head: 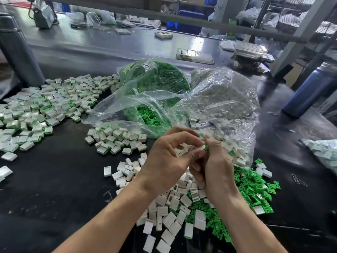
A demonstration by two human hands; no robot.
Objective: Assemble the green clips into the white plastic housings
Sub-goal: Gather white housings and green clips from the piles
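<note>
Green clip in the right hand's pinching grip, white housing in the left hand's curled fingers.

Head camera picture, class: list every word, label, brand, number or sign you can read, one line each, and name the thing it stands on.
No text can be read in this picture.
Green box at the far edge of the bench: it may carry print, but too blurred to read.
White housings, green clips, clear bags, blue bottle: no lettering shows.

Green clips — white housings
</note>
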